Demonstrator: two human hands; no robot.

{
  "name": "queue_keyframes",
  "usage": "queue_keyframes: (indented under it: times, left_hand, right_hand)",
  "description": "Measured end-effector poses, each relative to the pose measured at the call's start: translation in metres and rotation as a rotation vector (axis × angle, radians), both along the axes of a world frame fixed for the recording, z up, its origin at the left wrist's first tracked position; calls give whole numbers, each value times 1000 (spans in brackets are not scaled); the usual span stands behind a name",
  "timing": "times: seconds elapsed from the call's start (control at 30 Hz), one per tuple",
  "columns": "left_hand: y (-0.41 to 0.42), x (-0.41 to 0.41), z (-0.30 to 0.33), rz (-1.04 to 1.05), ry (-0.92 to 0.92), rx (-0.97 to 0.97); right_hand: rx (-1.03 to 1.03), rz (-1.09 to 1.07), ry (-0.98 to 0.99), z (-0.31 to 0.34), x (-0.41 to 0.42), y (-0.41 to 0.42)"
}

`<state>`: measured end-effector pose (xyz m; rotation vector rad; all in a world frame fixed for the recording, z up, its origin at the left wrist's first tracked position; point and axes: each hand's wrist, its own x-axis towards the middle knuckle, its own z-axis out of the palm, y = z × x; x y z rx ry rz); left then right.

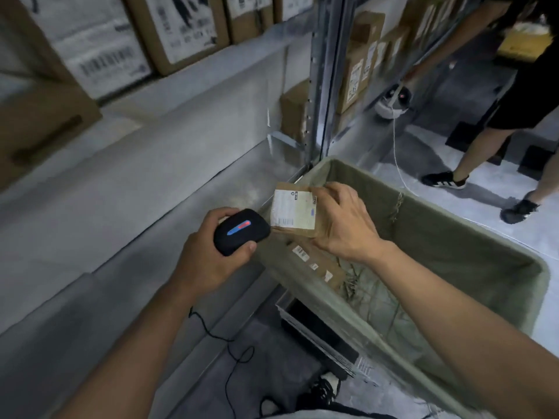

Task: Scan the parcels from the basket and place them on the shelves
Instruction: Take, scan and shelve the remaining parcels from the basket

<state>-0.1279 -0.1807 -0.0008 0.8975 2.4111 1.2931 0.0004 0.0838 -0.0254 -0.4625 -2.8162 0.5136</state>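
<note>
Cardboard boxes on grey shelf

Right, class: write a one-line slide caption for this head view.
Left hand aims scanner at parcel held by right hand above basket.

Grey metal shelves carry labelled cardboard boxes upright in a row; green-lined basket stands on floor.
</note>
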Motion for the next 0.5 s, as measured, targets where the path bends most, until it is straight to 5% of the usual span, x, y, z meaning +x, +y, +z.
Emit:
queue_keyframes:
  times: [0.5]
  left_hand:
    - [-95,31,5,410,-94,259]
  right_hand:
    - [125,28,197,23,-59,-114]
